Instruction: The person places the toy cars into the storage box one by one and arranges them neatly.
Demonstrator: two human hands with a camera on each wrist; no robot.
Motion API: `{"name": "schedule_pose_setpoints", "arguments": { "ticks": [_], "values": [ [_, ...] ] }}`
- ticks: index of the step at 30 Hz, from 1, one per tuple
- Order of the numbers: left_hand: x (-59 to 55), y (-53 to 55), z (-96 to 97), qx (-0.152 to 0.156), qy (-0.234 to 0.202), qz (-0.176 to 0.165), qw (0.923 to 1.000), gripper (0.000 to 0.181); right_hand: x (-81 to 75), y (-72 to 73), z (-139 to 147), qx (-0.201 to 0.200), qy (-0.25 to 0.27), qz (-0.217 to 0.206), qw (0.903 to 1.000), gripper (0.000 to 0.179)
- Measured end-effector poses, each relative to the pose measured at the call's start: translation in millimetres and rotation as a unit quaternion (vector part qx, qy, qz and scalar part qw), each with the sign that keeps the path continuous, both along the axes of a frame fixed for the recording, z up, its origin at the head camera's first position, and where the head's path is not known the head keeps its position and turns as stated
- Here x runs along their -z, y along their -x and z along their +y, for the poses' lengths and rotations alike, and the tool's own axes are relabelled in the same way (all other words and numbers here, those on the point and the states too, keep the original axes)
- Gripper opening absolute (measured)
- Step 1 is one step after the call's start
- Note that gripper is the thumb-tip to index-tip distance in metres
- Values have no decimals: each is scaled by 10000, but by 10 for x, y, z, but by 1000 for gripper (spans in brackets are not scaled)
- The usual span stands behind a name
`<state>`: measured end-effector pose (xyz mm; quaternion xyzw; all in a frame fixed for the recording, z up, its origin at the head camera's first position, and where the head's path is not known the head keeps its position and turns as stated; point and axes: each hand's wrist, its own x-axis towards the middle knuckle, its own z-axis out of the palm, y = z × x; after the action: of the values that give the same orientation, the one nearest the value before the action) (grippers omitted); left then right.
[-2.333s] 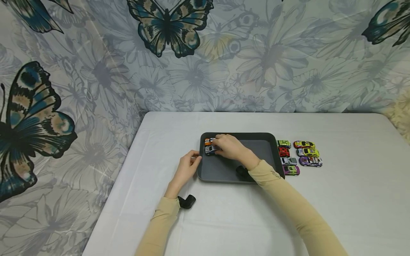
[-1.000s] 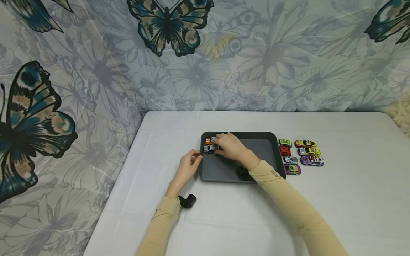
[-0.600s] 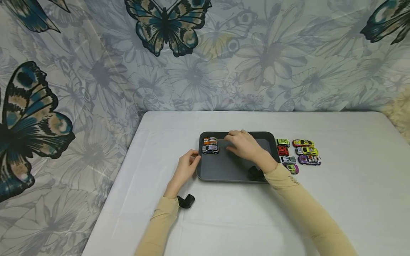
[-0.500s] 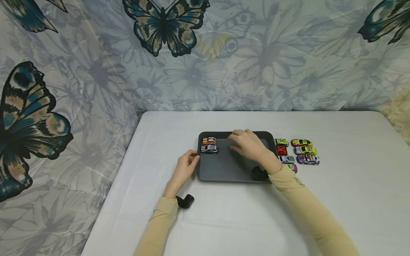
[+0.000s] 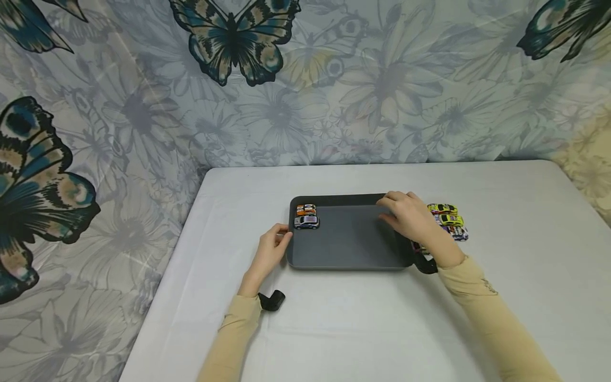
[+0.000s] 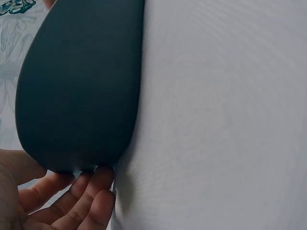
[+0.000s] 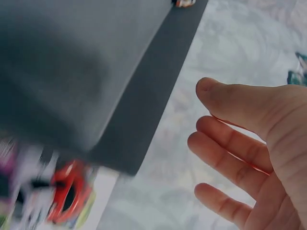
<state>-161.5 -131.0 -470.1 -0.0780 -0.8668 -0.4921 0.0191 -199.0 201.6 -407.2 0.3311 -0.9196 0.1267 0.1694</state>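
A dark grey tray (image 5: pixel 350 239) lies on the table. At its back left corner sit an orange and white toy car (image 5: pixel 306 209) and, just in front of it, a silver-grey toy car (image 5: pixel 306 222). My left hand (image 5: pixel 270 252) holds the tray's left end; in the left wrist view its fingertips (image 6: pixel 103 177) rest against the outer wall, with the thumb at the rim. My right hand (image 5: pixel 412 220) hangs over the tray's right end. Its fingers are apart and loosely bent, with nothing between them, as the right wrist view shows.
Right of the tray stand several more toy cars: yellow ones (image 5: pixel 450 219), a purple and white one (image 5: pixel 456 232), and a red one (image 7: pixel 69 196) seen in the right wrist view. My right hand and arm partly cover this group. A patterned cloth (image 5: pixel 372 106) hangs behind the white table (image 5: pixel 334 329).
My right hand has let go of the silver-grey car in the tray and moved right, empty, to the tray's right end. The left hand stays at the tray's left rim.
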Motion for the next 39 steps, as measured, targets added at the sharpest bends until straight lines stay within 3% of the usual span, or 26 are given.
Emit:
{"name": "schedule_pose_setpoints", "arguments": {
  "ticks": [16, 24, 39],
  "values": [
    [-4, -3, -9, -46, -17, -8, 10000, 24, 52, -236, 719, 492, 356, 27, 9982, 30],
    [-11, -5, -11, -56, 3, -87, 9999, 24, 115, -347, 1003, 883, 216, -378, 9951, 34],
    [-6, -8, 7, -54, -17, -73, 10000, 23, 226, -441, 1267, 1126, 145, -484, 9924, 35]
  ]
}}
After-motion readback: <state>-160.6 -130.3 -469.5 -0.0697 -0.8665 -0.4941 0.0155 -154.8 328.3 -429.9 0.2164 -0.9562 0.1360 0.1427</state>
